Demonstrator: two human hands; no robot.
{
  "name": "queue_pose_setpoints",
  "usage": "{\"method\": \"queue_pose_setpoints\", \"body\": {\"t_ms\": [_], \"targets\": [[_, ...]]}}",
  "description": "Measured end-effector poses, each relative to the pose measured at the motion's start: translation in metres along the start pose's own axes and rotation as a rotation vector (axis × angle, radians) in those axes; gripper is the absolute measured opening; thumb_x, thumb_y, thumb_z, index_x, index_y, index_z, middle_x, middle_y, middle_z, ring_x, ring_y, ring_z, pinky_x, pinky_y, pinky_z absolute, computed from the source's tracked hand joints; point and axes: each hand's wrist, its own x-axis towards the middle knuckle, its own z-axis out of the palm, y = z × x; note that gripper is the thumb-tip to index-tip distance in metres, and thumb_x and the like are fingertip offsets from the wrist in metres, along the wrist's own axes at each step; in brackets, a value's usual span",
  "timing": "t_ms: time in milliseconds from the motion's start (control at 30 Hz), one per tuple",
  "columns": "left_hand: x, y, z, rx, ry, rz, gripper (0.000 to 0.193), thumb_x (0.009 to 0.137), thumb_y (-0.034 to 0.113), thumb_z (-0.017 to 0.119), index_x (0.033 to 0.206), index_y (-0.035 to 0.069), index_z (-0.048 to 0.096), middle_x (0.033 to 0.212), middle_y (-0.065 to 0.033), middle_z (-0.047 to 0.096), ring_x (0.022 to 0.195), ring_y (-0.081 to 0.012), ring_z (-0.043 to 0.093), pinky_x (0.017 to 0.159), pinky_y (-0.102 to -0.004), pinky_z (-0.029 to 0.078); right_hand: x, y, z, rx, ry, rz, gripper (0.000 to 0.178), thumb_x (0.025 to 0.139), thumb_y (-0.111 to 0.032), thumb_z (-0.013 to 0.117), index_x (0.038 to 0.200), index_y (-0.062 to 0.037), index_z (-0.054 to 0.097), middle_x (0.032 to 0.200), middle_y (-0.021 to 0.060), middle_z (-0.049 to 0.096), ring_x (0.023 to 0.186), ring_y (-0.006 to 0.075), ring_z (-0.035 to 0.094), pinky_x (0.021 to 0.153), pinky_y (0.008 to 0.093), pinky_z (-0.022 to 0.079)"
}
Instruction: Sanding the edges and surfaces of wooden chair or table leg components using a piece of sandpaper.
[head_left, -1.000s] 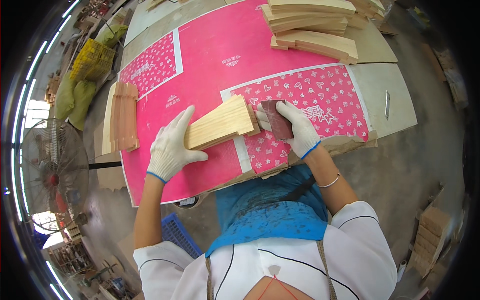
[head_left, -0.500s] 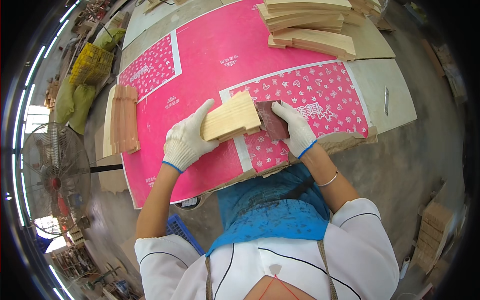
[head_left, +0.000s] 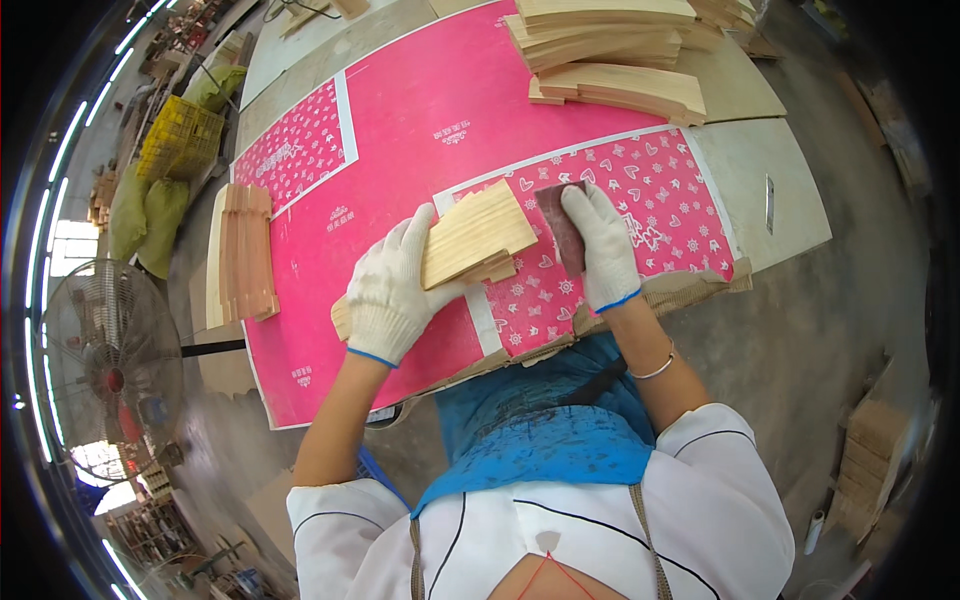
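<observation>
My left hand, in a white knit glove with a blue cuff edge, grips a pale wooden piece with a notched end. A further end of pale wood pokes out on the far left side of that glove. Gloved the same way, my right hand pinches a dark reddish-brown sanding block between thumb and fingers. The block stands apart from the right end of the wood, with a small gap between them. Both hands are over the near part of the pink-covered table.
Several pale curved wooden pieces are stacked at the table's far right. Reddish and pale pieces stand together at its left edge. A floor fan is on the left, near a yellow crate. Cardboard edges the table's front.
My right hand has drawn the sanding block away from the wood's end, to the right and slightly up. My left hand has shifted right and the wooden piece has turned in it.
</observation>
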Motion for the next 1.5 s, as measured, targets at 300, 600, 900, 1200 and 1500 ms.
{"method": "queue_pose_setpoints", "body": {"t_ms": [300, 600, 900, 1200, 1500], "targets": [[0.000, -0.001, 0.010, -0.018, -0.022, -0.076, 0.077, 0.073, 0.039, 0.082, 0.136, 0.010, 0.051, 0.117, -0.0135, 0.065, 0.101, -0.0325, 0.065, 0.087, -0.0438, 0.052, 0.067, 0.004, 0.041, -0.550, -0.225, -0.214, 0.029, 0.092, -0.027, 0.066, 0.098, 0.0011, 0.064, 0.088, 0.0069, 0.064, 0.082, 0.0110, 0.058, 0.076, 0.0286, 0.048], [-0.002, 0.000, 0.011, 0.002, -0.025, -0.114, 0.077, 0.073, 0.042, 0.082, 0.136, 0.011, 0.052, 0.117, -0.0131, 0.066, 0.099, -0.0326, 0.066, 0.084, -0.0441, 0.054, 0.005, 0.016, 0.015, -0.360, -0.098, -0.032, 0.037, 0.096, -0.034, 0.060, 0.104, 0.0017, 0.065, 0.090, 0.0068, 0.066, 0.081, 0.0146, 0.061, 0.075, 0.0289, 0.048], [0.003, 0.004, 0.017, 0.002, 0.004, -0.103, 0.078, 0.072, 0.041, 0.083, 0.136, 0.010, 0.051, 0.122, -0.0122, 0.065, 0.100, -0.0334, 0.066, 0.085, -0.0437, 0.053, 0.040, 0.051, -0.003, -0.374, -0.085, -0.035, 0.038, 0.097, -0.037, 0.058, 0.109, -0.0015, 0.063, 0.093, 0.0091, 0.062, 0.088, 0.0149, 0.059, 0.079, 0.0290, 0.047], [-0.004, -0.002, -0.020, 0.025, 0.110, 0.024, 0.058, 0.079, 0.032, 0.077, 0.129, 0.009, 0.059, 0.120, -0.0136, 0.064, 0.102, -0.0324, 0.066, 0.088, -0.0408, 0.052, -0.024, -0.018, -0.046, -0.293, -0.126, 0.161, 0.033, 0.098, -0.037, 0.059, 0.105, -0.0056, 0.064, 0.089, 0.0031, 0.062, 0.080, 0.0073, 0.057, 0.071, 0.0236, 0.047], [0.023, -0.009, -0.046, 0.001, -0.330, -0.184, 0.062, 0.078, 0.040, 0.073, 0.132, 0.012, 0.059, 0.119, -0.0172, 0.064, 0.115, -0.0297, 0.061, 0.094, -0.0436, 0.049, -0.006, -0.012, -0.025, -0.044, -0.113, 0.054, 0.026, 0.098, -0.035, 0.061, 0.102, -0.0098, 0.062, 0.066, -0.0065, 0.049, 0.050, 0.0046, 0.044, 0.044, 0.0231, 0.035]]}}
